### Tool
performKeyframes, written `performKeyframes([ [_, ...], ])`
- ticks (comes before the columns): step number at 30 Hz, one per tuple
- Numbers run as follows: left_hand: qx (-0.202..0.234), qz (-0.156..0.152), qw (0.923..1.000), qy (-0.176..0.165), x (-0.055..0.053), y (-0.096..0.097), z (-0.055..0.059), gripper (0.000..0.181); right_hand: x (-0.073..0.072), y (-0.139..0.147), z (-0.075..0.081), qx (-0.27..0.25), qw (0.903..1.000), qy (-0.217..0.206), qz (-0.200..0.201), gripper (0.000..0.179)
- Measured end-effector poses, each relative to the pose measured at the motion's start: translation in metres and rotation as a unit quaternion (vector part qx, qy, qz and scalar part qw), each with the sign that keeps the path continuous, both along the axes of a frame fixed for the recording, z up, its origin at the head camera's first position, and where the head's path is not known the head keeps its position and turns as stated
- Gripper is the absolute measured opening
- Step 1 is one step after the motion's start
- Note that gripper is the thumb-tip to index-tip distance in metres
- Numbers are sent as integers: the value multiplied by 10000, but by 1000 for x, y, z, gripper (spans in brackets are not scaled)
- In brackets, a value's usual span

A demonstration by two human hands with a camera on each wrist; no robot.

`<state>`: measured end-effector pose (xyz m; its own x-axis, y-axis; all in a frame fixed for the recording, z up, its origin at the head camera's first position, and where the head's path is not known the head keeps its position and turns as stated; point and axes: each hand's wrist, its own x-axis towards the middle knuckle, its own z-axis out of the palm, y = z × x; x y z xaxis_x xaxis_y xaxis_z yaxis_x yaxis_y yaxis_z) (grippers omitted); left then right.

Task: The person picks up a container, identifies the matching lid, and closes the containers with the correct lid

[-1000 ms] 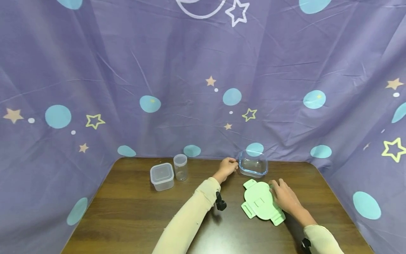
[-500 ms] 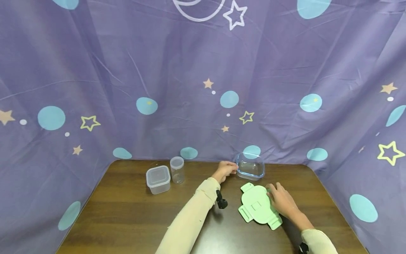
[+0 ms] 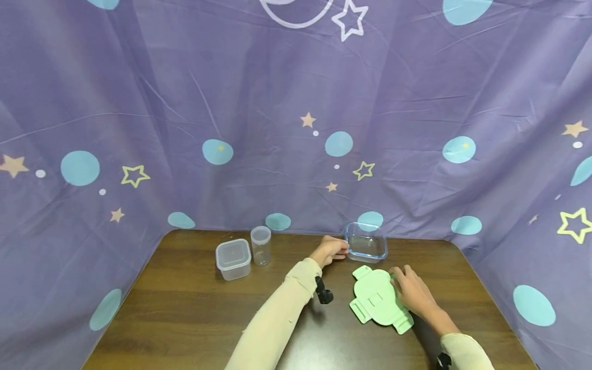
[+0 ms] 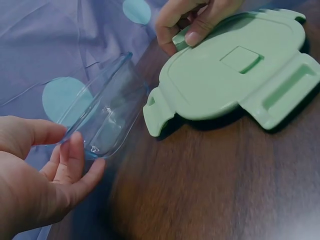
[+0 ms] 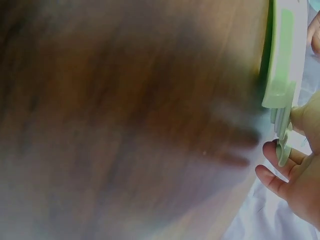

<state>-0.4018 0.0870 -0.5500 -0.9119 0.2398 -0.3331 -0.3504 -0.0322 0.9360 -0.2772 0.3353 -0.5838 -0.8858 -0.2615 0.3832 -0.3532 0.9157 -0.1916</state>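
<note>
In the head view my left hand [image 3: 331, 249] is at the left side of a clear glass food container [image 3: 367, 247] near the table's back edge. The left wrist view shows its thumb and fingers pinching a corner of the container's bluish rim [image 4: 107, 112]. A pale green lid [image 3: 376, 298] with clip flaps lies in front of the container, close over the table. My right hand [image 3: 413, 291] pinches the lid's right edge by a flap. In the right wrist view that flap [image 5: 283, 150] sits between thumb and fingers.
To the left on the brown wooden table [image 3: 185, 318] stand a lidded square plastic box [image 3: 234, 259] and a tall clear jar [image 3: 261, 246] with a translucent lid. A purple patterned cloth [image 3: 277, 128] hangs directly behind the table.
My left hand has reached the glass container and taken hold of its rim, and the container has shifted slightly left. The lid in my right hand has also moved a little left.
</note>
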Motion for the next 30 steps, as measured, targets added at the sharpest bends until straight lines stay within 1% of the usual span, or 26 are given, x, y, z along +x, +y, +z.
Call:
performKeyframes([
  [7, 177, 65, 9998, -21, 6, -18, 2, 27, -1, 0, -3, 21, 9999, 102, 72, 24],
  [15, -51, -92, 9999, -50, 13, -48, 3, 28, -2, -2, 0, 8, 9999, 55, 146, 25],
  [20, -249, -198, 9995, 28, 21, -70, 7, 30, -3, -3, 4, 27, 9999, -100, 107, 25],
  [23, -296, -298, 9991, 50, 27, -85, 9, 33, -3, -4, 6, -6, 9997, -234, 99, 24],
  [27, -394, -453, 9982, 42, 35, -104, 11, 31, -3, -5, 6, -35, 9996, -210, 163, 25],
  [30, -490, -563, 9972, 52, 42, -117, 10, 28, -3, -6, 4, -16, 9997, -139, 195, 25],
])
